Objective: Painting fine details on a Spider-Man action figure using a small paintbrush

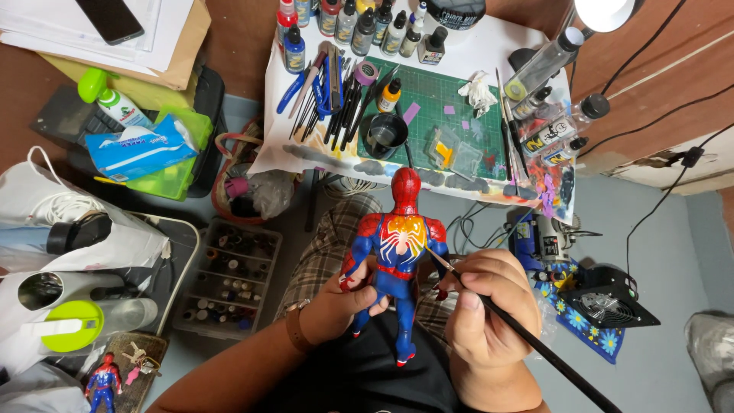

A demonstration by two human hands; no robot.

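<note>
A red and blue superhero figure (398, 245) with a white spider emblem on an orange patch on its back stands upright over my lap. My left hand (340, 300) grips it around the waist and legs from the left. My right hand (489, 310) holds a thin black paintbrush (527, 336), whose tip touches the figure's back near its right shoulder. The brush handle runs down to the lower right.
Ahead is a small white table (497, 46) with a green cutting mat (443, 92), paint bottles, brushes, a black cup (384, 134) and a lamp. A tray of paint pots (225, 275) lies on the floor left. A smaller figure (103, 378) lies lower left. A black fan (608, 302) sits right.
</note>
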